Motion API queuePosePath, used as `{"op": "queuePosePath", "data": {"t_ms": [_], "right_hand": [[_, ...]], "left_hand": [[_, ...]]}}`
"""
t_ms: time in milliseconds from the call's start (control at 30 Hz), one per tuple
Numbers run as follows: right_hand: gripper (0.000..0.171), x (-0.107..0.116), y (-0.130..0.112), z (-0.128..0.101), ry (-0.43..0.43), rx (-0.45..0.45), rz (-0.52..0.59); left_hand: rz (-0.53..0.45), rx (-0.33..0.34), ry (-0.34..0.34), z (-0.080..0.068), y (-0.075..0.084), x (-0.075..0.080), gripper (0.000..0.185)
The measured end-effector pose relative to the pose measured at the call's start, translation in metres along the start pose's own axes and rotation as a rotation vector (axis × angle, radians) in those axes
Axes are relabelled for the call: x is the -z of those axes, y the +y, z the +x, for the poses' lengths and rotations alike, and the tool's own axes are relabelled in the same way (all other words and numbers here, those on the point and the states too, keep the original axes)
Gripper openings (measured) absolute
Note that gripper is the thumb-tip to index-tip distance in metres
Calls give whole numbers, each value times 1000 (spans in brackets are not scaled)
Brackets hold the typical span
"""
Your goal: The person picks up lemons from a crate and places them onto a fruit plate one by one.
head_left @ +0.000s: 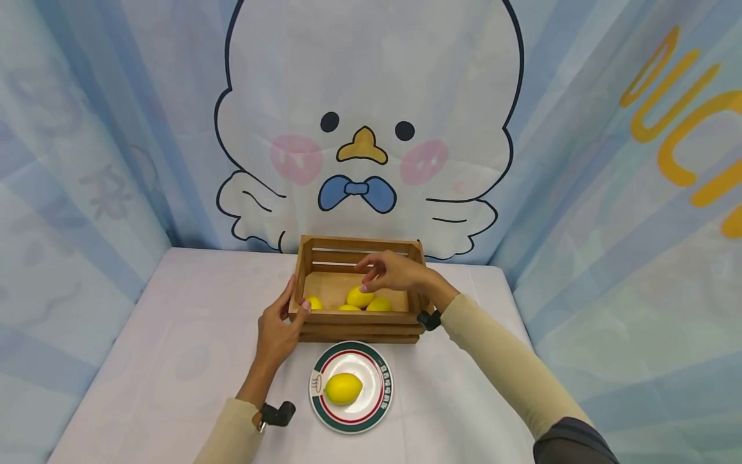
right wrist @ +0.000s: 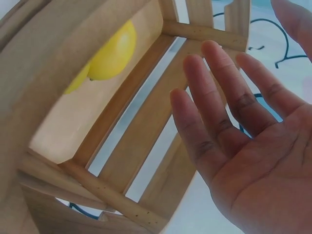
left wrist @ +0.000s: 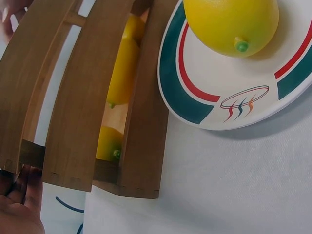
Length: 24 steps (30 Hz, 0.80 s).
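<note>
- A person is standing at a white table [head_left: 174, 335], both hands working at a slatted wooden crate [head_left: 359, 322] near its far edge.
- The left hand [head_left: 278, 332] is gripping the crate's near left corner, at about 9 o'clock, thumb hooked over the rim.
- The right hand [head_left: 388, 270] is hovering over the crate's inside with fingers spread and relaxed, holding nothing, fingertips just above a lemon [head_left: 360, 297].
- Several more lemons are lying beside that lemon on the crate floor.
- At 6 o'clock from the crate, just beside it, a red-and-green-rimmed plate [head_left: 382, 377] is carrying one lemon on the plate [head_left: 343, 388].
</note>
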State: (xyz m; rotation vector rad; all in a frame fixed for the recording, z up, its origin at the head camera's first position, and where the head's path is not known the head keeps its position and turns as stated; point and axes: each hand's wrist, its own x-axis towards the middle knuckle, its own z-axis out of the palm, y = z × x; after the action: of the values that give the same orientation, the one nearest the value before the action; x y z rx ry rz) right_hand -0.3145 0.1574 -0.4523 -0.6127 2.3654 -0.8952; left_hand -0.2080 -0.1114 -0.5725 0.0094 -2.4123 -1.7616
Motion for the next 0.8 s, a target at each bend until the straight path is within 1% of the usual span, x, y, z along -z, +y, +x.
{"op": "queuePosePath", "data": {"t_ms": [267, 367, 567, 800], "right_hand": [[53, 1, 2, 7, -11, -3, -13], [53, 0, 5, 10, -40, -6, -35], [54, -2, 10, 14, -98, 21, -75], [53, 1, 12, 22, -133, 49, -77]], "left_hand": [[3, -1, 6, 0, -1, 0, 70], [5, -3, 6, 0, -1, 0, 70], [2, -6, 8, 0, -2, -1, 70], [18, -12, 20, 1, -2, -1, 69]]}}
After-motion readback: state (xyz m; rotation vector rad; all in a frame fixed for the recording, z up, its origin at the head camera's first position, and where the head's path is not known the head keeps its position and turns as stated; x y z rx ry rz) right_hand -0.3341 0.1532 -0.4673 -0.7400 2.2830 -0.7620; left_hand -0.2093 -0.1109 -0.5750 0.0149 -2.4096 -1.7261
